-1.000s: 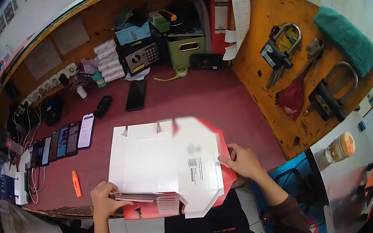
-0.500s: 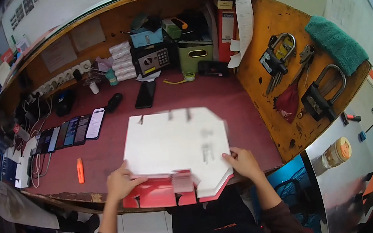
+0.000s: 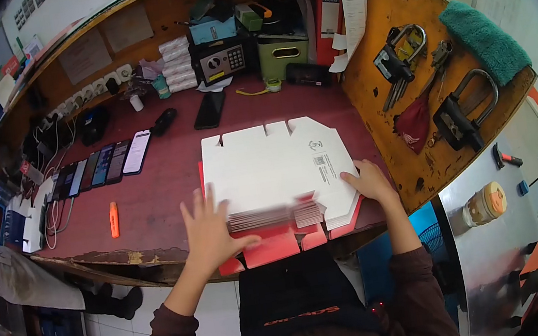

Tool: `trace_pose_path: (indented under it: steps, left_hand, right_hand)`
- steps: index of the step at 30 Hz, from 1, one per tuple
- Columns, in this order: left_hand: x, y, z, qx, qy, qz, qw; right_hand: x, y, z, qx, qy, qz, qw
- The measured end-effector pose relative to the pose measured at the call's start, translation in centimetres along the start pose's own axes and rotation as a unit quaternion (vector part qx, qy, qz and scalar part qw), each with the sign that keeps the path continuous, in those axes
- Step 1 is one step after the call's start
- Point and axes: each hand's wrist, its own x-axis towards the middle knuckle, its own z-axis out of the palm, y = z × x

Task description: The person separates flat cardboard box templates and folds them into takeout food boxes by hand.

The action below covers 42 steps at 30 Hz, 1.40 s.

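Note:
A stack of flat die-cut cardboard sheets, white on top with red parts along the left and front edges, lies on the desk before me. Small print and a logo show on the top sheet's right side. My left hand is beside the front left corner, its fingers spread and its thumb reaching toward the red edge; whether it touches is unclear. At the right edge my right hand grips the stack, thumb over the top sheet and the other fingers along the side, partly hidden.
On the maroon desk are an orange highlighter, a row of phones, a black phone and a small safe. Padlocks and a teal towel are on the wooden side ledge. Another person's leg shows at left.
The cardboard stack has moved right and away from me. My left hand has let go of its edge and spread its fingers. My right hand has moved with the stack.

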Motion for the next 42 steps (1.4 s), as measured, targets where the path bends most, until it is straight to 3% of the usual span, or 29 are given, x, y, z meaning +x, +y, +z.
trace_pose_path:
  steps: [2,3,5,6,8,11,12,13,15,16,17,19,20,21,22,24,26,27,29,31,32,33,35,37,38,42]
  left_hand:
    - [0.9,1.7,-1.4,0.003,0.024,0.171,0.985]
    - [0.9,2.2,-0.8,0.002,0.02,0.169,0.985]
    - [1.1,2.6,1.7,-0.135,-0.172,0.165,0.962]
    - [1.4,2.4,3.0,-0.168,-0.174,0.134,0.961]
    - [3.9,1.7,2.0,-0.209,-0.214,0.107,0.948]
    - [7.8,-0.8,2.9,-0.328,-0.326,0.088,0.882]
    - [8.9,-1.6,3.3,-0.383,-0.376,0.081,0.84]
    - [9.8,-2.2,4.0,-0.434,-0.424,0.073,0.792]
    - [11.0,-3.0,5.4,-0.431,-0.469,0.092,0.765]
    - [11.6,-3.2,5.9,-0.427,-0.512,0.107,0.737]
    - [11.8,-3.4,6.3,-0.426,-0.514,0.11,0.737]
    - [11.7,-3.3,6.7,-0.459,-0.532,0.085,0.706]
    - [11.8,-3.3,7.0,-0.457,-0.534,0.088,0.705]
    - [11.6,-3.3,7.5,-0.459,-0.537,0.083,0.703]
    - [11.2,-3.4,7.9,-0.462,-0.539,0.076,0.7]
    - [11.2,-3.4,7.5,-0.439,-0.513,0.116,0.728]
    - [10.9,-3.4,7.6,-0.44,-0.519,0.115,0.724]
    - [11.0,-3.3,7.8,-0.442,-0.522,0.115,0.72]
    - [11.0,-3.1,7.5,-0.453,-0.533,0.106,0.706]
    - [11.0,-2.9,7.4,-0.446,-0.539,0.092,0.709]
    - [11.1,-2.7,7.3,-0.447,-0.542,0.093,0.706]
    - [10.9,-2.5,7.0,-0.41,-0.524,0.124,0.736]
    - [10.1,-1.9,5.3,-0.365,-0.502,0.158,0.768]
    - [8.5,-0.3,3.0,-0.179,-0.382,0.251,0.871]
    - [7.0,0.2,3.8,-0.157,-0.3,0.271,0.901]
    - [4.6,1.1,3.7,-0.127,-0.243,0.216,0.937]
  right_hand:
    - [-1.7,-1.2,-0.3,-0.025,0.133,-0.039,0.99]
    - [-2.3,-1.6,-0.8,-0.025,0.128,-0.037,0.991]
    - [-3.5,-2.5,-2.1,-0.001,0.081,-0.168,0.982]
    - [-4.3,-3.0,-2.5,-0.001,0.081,-0.166,0.983]
    - [-6.3,-4.3,-2.7,-0.075,0.005,-0.296,0.952]
    - [-8.5,-6.4,-1.8,-0.183,0.005,-0.303,0.935]
    - [-8.5,-6.6,-0.8,-0.201,0.075,-0.306,0.928]
    - [-7.8,-6.2,-0.2,-0.201,0.077,-0.302,0.929]
    - [-6.0,-5.8,0.5,-0.2,0.017,-0.286,0.937]
    - [-5.0,-6.0,0.5,-0.158,0.071,-0.345,0.922]
    - [-3.8,-6.1,-0.1,-0.159,0.074,-0.342,0.923]
    - [-1.0,-8.3,-3.7,-0.092,-0.211,-0.241,0.943]
    - [0.8,-7.8,-3.7,-0.107,-0.191,-0.295,0.93]
    - [2.2,-8.9,-4.9,-0.06,-0.318,-0.161,0.932]
    - [3.3,-7.9,-3.7,-0.034,-0.328,-0.18,0.927]
    - [5.5,-6.8,-1.7,-0.016,-0.329,-0.205,0.922]
    - [4.5,-6.6,0.6,-0.041,-0.184,-0.205,0.96]
    - [3.7,-7.0,0.9,-0.042,-0.184,-0.204,0.961]
    - [1.7,-7.9,1.7,-0.116,-0.008,-0.13,0.985]
    - [2.4,-6.4,3.8,-0.13,0.026,-0.167,0.977]
    - [3.2,-5.4,5.7,-0.132,0.108,-0.114,0.979]
    - [3.2,-5.7,5.9,-0.136,0.188,-0.063,0.971]
    - [2.1,-6.2,5.1,-0.149,0.172,-0.081,0.97]
    - [1.6,-6.0,4.8,-0.123,0.214,-0.091,0.965]
    - [1.5,-5.9,4.8,-0.129,0.221,-0.098,0.962]
    - [0.6,-6.1,3.1,-0.091,0.172,-0.118,0.974]
